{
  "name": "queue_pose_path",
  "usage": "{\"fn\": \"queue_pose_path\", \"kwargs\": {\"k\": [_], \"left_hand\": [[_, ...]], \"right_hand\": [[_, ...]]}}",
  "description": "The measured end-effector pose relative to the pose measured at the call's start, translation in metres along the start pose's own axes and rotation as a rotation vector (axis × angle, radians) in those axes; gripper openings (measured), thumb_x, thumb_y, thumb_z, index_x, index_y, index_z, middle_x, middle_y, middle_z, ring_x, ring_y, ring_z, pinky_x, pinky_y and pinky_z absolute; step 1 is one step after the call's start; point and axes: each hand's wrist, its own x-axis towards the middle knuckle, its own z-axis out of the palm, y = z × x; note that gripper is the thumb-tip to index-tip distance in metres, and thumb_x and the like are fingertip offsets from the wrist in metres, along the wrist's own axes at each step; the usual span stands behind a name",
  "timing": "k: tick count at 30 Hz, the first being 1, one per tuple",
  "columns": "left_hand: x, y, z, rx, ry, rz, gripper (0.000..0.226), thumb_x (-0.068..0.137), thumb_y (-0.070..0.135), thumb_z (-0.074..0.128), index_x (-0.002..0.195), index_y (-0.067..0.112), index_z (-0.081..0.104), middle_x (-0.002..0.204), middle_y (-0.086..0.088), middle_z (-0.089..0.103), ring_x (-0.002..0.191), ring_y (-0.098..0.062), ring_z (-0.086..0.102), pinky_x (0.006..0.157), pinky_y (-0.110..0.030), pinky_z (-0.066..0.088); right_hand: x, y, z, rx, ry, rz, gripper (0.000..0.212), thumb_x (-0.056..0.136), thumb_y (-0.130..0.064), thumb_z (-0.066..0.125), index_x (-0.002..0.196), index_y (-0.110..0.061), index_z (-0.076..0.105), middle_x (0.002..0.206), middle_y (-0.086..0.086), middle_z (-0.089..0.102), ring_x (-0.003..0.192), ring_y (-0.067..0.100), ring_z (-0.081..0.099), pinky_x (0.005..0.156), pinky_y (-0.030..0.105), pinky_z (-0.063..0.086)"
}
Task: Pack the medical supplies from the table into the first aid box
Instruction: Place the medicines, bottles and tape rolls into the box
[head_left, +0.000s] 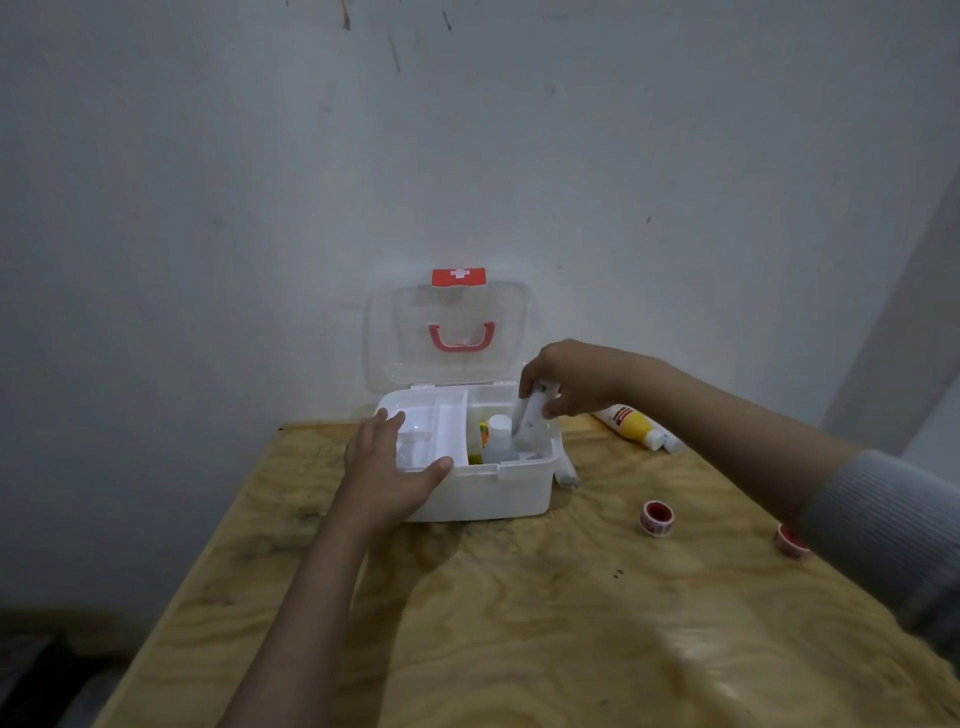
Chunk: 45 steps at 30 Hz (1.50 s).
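Note:
The white first aid box (483, 493) stands on the wooden table with its clear lid (452, 332) open against the wall. My left hand (389, 467) grips the box's front left corner by the inner tray (426, 436). My right hand (566, 379) holds a white bandage roll (530, 421) upright over the box's right compartment. A small white-capped bottle (498, 436) and a yellow item (484, 434) stand inside. On the table lie a yellow tube (631, 423), a red tape roll (655, 517), a second red tape roll (789, 540) and a white roll (567, 474) beside the box.
The table (519, 623) sits against a white wall. Its left edge drops off to a dark floor. My right sleeve covers part of the second tape roll.

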Motion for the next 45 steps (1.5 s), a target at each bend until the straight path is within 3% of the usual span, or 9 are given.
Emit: {"fn": "queue_pose_path", "kwargs": {"k": [4,11,17,20,29,33,38,42,45], "left_hand": [[0.000,0.002,-0.001,-0.005,0.009,0.012,0.083,0.077,0.052,0.065,0.145,0.025,0.025,0.158,0.003,0.013,0.145,-0.024,0.010,0.114,-0.046,0.019],[0.000,0.001,0.001,0.000,0.003,0.009,0.084,0.076,0.054,0.065,0.145,0.026,0.024,0.158,0.003,0.013,0.145,-0.024,0.010,0.114,-0.047,0.020],[0.000,0.001,0.000,0.020,0.007,0.011,0.084,0.077,0.054,0.064,0.145,0.026,0.024,0.158,0.003,0.013,0.145,-0.024,0.010,0.114,-0.047,0.019],[0.000,0.001,0.001,0.012,0.010,0.016,0.084,0.076,0.054,0.065,0.145,0.026,0.025,0.158,0.003,0.013,0.145,-0.024,0.011,0.114,-0.048,0.020],[0.002,0.000,0.000,0.009,0.021,0.020,0.084,0.076,0.052,0.066,0.144,0.024,0.027,0.158,0.001,0.016,0.143,-0.026,0.015,0.114,-0.049,0.023],[0.000,0.002,-0.001,0.015,0.028,0.027,0.083,0.076,0.051,0.066,0.144,0.023,0.028,0.158,0.000,0.017,0.143,-0.026,0.016,0.114,-0.049,0.023],[-0.001,0.004,-0.002,0.020,0.034,0.029,0.081,0.077,0.049,0.067,0.144,0.022,0.029,0.157,-0.001,0.018,0.143,-0.026,0.016,0.115,-0.048,0.021],[-0.002,0.003,-0.003,0.015,0.025,0.028,0.081,0.077,0.049,0.066,0.144,0.021,0.030,0.157,-0.001,0.018,0.144,-0.026,0.015,0.115,-0.048,0.020],[-0.003,0.001,-0.003,0.021,0.014,0.026,0.082,0.077,0.051,0.066,0.144,0.022,0.029,0.157,0.000,0.017,0.144,-0.026,0.013,0.116,-0.049,0.020]], "right_hand": [[0.004,0.001,0.015,0.098,0.025,0.029,0.035,0.079,-0.019,0.072,0.113,-0.020,0.064,0.115,0.004,0.060,0.085,0.012,0.050,0.076,0.024,0.041],[0.002,0.009,0.025,0.206,0.182,0.081,0.037,0.077,-0.021,0.074,0.112,-0.018,0.065,0.111,0.010,0.058,0.083,0.019,0.062,0.080,0.029,0.050],[-0.021,0.020,0.025,0.429,0.355,0.165,0.037,0.075,-0.023,0.076,0.110,-0.022,0.064,0.111,0.005,0.064,0.079,0.013,0.065,0.068,0.016,0.048],[-0.051,0.028,0.024,0.521,0.404,0.221,0.030,0.075,-0.027,0.076,0.103,-0.027,0.066,0.105,-0.001,0.068,0.080,0.008,0.065,0.072,0.020,0.052],[-0.169,0.073,0.041,0.303,0.118,0.529,0.028,0.075,-0.027,0.075,0.101,-0.024,0.064,0.093,-0.005,0.064,0.081,0.008,0.061,0.071,0.026,0.052],[-0.201,0.086,0.066,0.201,-0.027,0.613,0.018,0.073,-0.031,0.076,0.084,-0.026,0.062,0.090,-0.007,0.063,0.080,0.007,0.059,0.070,0.024,0.050],[-0.210,0.080,0.089,0.200,0.035,0.605,0.019,0.074,-0.022,0.074,0.073,-0.029,0.056,0.086,-0.004,0.064,0.076,0.009,0.060,0.069,0.026,0.051],[-0.194,0.064,0.097,0.222,0.099,0.537,0.014,0.076,-0.019,0.071,0.085,-0.025,0.062,0.089,-0.003,0.062,0.077,0.007,0.059,0.065,0.018,0.048],[-0.179,0.046,0.102,0.274,0.136,0.476,0.022,0.077,-0.020,0.069,0.096,-0.028,0.063,0.090,-0.002,0.059,0.077,0.009,0.057,0.071,0.028,0.053]]}}
